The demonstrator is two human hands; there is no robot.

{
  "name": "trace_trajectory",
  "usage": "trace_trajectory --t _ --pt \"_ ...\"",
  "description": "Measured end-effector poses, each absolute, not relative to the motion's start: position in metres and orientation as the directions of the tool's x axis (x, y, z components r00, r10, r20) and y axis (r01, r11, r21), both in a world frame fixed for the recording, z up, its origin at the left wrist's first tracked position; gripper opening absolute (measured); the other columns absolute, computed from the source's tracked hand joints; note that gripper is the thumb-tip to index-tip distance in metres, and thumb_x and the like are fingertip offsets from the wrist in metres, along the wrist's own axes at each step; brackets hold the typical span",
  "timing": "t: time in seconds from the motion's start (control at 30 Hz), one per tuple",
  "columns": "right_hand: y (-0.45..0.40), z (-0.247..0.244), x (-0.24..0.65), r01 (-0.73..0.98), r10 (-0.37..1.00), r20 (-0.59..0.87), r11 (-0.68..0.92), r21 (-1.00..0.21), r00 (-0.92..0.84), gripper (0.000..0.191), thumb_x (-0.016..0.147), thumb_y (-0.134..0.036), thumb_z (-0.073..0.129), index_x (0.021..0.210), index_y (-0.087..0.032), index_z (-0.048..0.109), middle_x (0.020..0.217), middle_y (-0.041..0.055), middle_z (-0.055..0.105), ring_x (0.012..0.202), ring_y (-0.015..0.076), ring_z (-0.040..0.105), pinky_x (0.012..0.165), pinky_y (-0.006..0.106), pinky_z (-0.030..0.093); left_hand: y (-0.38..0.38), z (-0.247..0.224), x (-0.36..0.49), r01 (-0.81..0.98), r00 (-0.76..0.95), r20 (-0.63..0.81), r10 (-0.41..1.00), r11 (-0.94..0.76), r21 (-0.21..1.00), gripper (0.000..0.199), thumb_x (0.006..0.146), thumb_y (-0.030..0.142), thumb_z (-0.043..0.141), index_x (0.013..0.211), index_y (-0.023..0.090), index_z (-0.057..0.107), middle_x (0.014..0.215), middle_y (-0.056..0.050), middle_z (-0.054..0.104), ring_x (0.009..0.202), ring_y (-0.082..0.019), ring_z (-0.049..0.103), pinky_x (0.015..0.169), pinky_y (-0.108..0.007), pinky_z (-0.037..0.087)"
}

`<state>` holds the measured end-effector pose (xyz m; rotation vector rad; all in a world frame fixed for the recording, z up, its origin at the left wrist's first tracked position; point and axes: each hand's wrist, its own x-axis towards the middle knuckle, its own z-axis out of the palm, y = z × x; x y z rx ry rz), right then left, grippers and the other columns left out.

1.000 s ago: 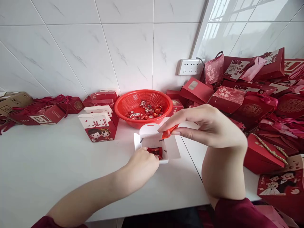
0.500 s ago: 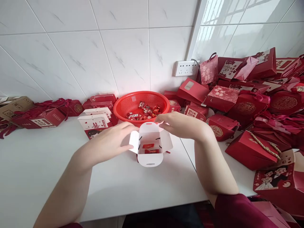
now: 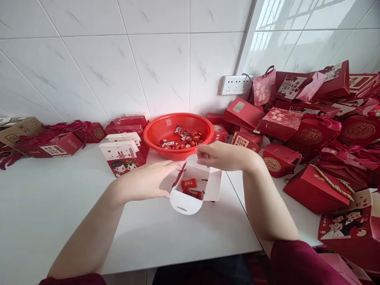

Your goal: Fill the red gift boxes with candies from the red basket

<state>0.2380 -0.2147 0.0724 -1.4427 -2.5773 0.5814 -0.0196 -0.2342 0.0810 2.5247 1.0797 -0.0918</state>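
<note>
In front of me an open gift box (image 3: 190, 209), white inside, stands with its flaps unfolded. Red-wrapped candies (image 3: 189, 183) lie in its bottom. My left hand (image 3: 151, 178) is at the box's left side, thumb and fingers spread, fingertips against the upright left flap. My right hand (image 3: 218, 155) is over the back right corner with its fingers curled by the back flap; whether they pinch it is hidden. Behind the box sits a red plastic basket (image 3: 151, 134) with several wrapped candies (image 3: 184, 138) in it.
Left of the basket stands a white-and-red box (image 3: 123, 158). Further left are ribboned red boxes (image 3: 56, 144) and a brown carton (image 3: 22, 130). A large heap of red gift boxes (image 3: 297, 118) fills the right side. A power strip (image 3: 235, 85) is against the tiled wall.
The gift box has turned, its front flap swinging left. Its left flap has come up to stand on edge. My left hand has dropped slightly, and the right fingers have curled.
</note>
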Motion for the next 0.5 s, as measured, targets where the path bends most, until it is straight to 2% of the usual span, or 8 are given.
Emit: trace_trajectory --t 0.13,0.2,0.27,0.33,0.4,0.5 --pt "-0.217 0.077 0.246 0.772 0.824 -0.070 0.492 -0.404 -0.562 0.016 0.087 -0.038 0.057 0.094 -0.024 0.058 0.087 0.0042 0.068 0.074 0.0191 0.062 0.060 0.030 0.044 -0.233 0.060 -0.009 0.620 0.785 -0.256 0.565 -0.712 0.330 0.097 0.070 0.046 0.077 0.153 0.032 0.029 0.159 -0.002 0.031 0.145 -0.030 0.029 0.114 -0.040 0.031" --pt "-0.217 0.081 0.254 0.738 0.788 -0.134 0.482 -0.472 -0.601 0.022 0.081 -0.039 0.065 0.095 -0.024 0.060 0.088 0.0031 0.070 0.074 0.0185 0.063 0.059 0.028 0.045 -0.231 0.049 -0.003 0.613 0.790 -0.265 0.553 -0.717 0.331 0.100 0.068 0.054 0.078 0.153 0.031 0.031 0.160 -0.003 0.030 0.148 -0.030 0.024 0.118 -0.041 0.025" --pt "-0.216 0.083 0.263 0.691 0.753 -0.158 0.471 -0.548 -0.638 0.023 0.077 -0.038 0.070 0.093 -0.024 0.061 0.088 0.0017 0.070 0.077 0.0181 0.065 0.061 0.027 0.047 -0.230 0.043 0.001 0.632 0.774 -0.239 0.586 -0.697 0.339 0.089 0.075 0.063 0.068 0.151 0.031 0.035 0.159 -0.003 0.032 0.146 -0.029 0.029 0.117 -0.041 0.027" --pt "-0.214 0.083 0.273 0.697 0.779 -0.123 0.463 -0.548 -0.615 0.020 0.077 -0.036 0.068 0.091 -0.024 0.061 0.091 0.0014 0.071 0.081 0.0189 0.065 0.064 0.028 0.048 -0.229 0.042 0.002 0.680 0.730 -0.238 0.640 -0.650 0.339 0.077 0.084 0.066 0.055 0.150 0.031 0.037 0.158 -0.002 0.034 0.143 -0.028 0.035 0.113 -0.040 0.032" --pt "-0.209 0.080 0.281 0.775 0.850 -0.084 0.429 -0.464 -0.520 0.013 0.079 -0.032 0.065 0.088 -0.024 0.060 0.092 0.0020 0.070 0.082 0.0204 0.065 0.065 0.030 0.047 -0.228 0.045 -0.001 0.757 0.651 -0.262 0.713 -0.584 0.294 0.073 0.089 0.067 0.046 0.150 0.028 0.038 0.157 -0.004 0.035 0.140 -0.029 0.039 0.110 -0.040 0.036" --pt "-0.202 0.072 0.284 0.889 0.937 -0.057 0.306 -0.341 -0.344 0.003 0.082 -0.025 0.058 0.081 -0.023 0.059 0.089 0.0047 0.070 0.082 0.0241 0.065 0.064 0.033 0.045 -0.227 0.052 -0.009 0.843 0.536 -0.249 0.807 -0.497 0.204 0.068 0.089 0.065 0.044 0.143 0.024 0.047 0.150 -0.009 0.046 0.132 -0.033 0.049 0.101 -0.042 0.042"
